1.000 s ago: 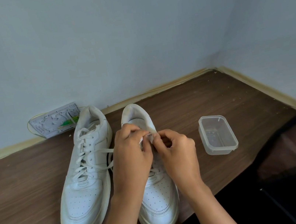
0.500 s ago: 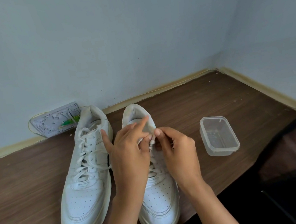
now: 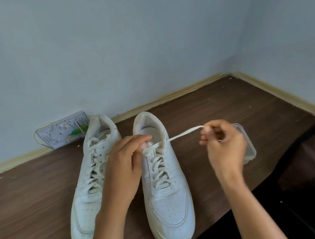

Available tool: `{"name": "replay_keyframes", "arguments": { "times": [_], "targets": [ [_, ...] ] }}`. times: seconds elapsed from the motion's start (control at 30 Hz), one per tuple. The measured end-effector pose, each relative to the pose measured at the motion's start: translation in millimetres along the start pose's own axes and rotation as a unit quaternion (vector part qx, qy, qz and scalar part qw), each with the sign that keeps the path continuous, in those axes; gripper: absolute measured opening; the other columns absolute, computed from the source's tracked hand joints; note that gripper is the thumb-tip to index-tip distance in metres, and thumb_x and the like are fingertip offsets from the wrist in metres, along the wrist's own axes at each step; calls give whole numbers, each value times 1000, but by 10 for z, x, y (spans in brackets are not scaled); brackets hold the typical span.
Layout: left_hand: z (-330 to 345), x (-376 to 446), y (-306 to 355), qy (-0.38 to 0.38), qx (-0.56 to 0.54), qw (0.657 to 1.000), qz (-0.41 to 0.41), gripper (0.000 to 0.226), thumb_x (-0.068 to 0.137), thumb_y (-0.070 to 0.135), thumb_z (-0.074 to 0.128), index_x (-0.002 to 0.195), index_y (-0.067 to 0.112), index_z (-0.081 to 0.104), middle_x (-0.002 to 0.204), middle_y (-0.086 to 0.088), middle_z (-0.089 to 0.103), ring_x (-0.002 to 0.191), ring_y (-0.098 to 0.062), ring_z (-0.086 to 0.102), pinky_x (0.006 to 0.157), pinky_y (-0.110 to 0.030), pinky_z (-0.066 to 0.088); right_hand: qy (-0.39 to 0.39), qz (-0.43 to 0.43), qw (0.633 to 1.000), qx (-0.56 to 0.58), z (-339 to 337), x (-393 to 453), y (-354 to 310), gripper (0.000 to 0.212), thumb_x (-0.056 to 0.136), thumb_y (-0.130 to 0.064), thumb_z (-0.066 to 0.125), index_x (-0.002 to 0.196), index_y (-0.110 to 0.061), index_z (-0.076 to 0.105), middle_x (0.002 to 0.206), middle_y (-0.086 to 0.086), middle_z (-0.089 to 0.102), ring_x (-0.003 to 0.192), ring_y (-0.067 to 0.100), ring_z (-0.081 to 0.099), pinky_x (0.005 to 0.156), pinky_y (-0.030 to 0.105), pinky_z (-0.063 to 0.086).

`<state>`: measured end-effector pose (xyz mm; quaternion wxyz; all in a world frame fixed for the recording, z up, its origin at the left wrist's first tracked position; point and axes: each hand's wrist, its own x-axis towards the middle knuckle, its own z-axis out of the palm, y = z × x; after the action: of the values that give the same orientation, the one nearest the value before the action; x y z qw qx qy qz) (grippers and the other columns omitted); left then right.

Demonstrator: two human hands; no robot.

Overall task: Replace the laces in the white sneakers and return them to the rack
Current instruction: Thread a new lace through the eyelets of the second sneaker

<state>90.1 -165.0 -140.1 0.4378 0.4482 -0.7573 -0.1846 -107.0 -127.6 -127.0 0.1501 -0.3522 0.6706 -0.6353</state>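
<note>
Sneakers, two of them, stand side by side on the brown tabletop, toes toward the person: the left sneaker fully laced, the right sneaker with its lace drawn out sideways from the top eyelets. One clear plastic container sits just beside the right sneaker, partly hidden behind the right hand. One flat packet leans at the wall behind the left sneaker. Two hands are at work. The left hand pinches the lace at the tongue; the right hand's grip is closed on the free end, holding it taut.

Judging the risk: a hard pull could slip the lace from the left pinch or drag the shoe sideways into the container. A loose grip on the thin tip could let it drop, slackening the crossings below.
</note>
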Motion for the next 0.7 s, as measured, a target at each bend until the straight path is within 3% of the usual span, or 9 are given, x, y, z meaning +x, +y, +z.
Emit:
{"name": "replay_keyframes", "arguments": {
  "times": [0.07, 0.13, 0.2, 0.27, 0.37, 0.53, 0.7],
  "targets": [
    [-62, 1, -30, -28, -10, 1000, -5, 28, 98, 17, 54, 119, 28, 68, 115, 17, 65, 111, 6, 56, 94, -10, 44, 47, -1, 998, -33, -87, 47, 4, 14, 92, -8, 63, 88, -21, 67, 79, -3, 66, 72, 11, 67, 69, 28, 59],
    [-89, -3, -68, -44, -10, 999, -10, 34, 98, 8, 53, 123, 27, 67, 118, 17, 64, 114, 8, 55, 95, -5, 39, 38, -56, 991, -113, -84, 35, 14, 13, 92, -11, 65, 102, -19, 67, 96, -7, 64, 80, 2, 61, 73, 22, 55],
    [-99, -2, -97, -51, -2, 999, -16, 46, 96, -4, 50, 126, 28, 65, 122, 15, 64, 116, 6, 54, 97, -4, 37, -31, -127, 981, -142, 1, -10, 29, 23, 91, -12, 66, 113, -19, 65, 107, -9, 60, 83, -1, 58, 74, 14, 50],
    [-98, 1, -98, -52, 0, 999, -14, 50, 94, -8, 50, 126, 28, 65, 123, 15, 63, 116, 7, 54, 97, -4, 37, -145, -187, 962, -136, 113, -80, 45, 25, 90, -12, 68, 114, -20, 67, 106, -11, 61, 86, 3, 60, 77, 17, 50],
    [-80, 7, -74, -44, -7, 999, -8, 48, 94, -9, 50, 123, 26, 67, 119, 17, 63, 114, 9, 53, 95, -3, 37, -240, -190, 946, -111, 233, -215, 30, 15, 90, -13, 68, 105, -18, 70, 95, -12, 64, 89, 4, 61, 76, 13, 47],
    [-84, 11, -92, -42, -11, 999, -3, 49, 94, -9, 50, 121, 29, 67, 118, 18, 63, 112, 8, 55, 94, -4, 39, -171, -185, 963, -101, 193, -159, 25, 16, 87, -3, 69, 90, -19, 69, 85, -11, 65, 80, 2, 62, 70, 10, 47],
    [-97, 0, -90, -46, -16, 999, -12, 50, 94, -9, 51, 120, 31, 66, 117, 18, 63, 111, 7, 56, 93, -4, 40, 49, -43, 994, -86, -143, 111, 12, 13, 92, -10, 64, 91, -23, 63, 86, -9, 63, 78, -2, 59, 66, 7, 45]
  ]
}}
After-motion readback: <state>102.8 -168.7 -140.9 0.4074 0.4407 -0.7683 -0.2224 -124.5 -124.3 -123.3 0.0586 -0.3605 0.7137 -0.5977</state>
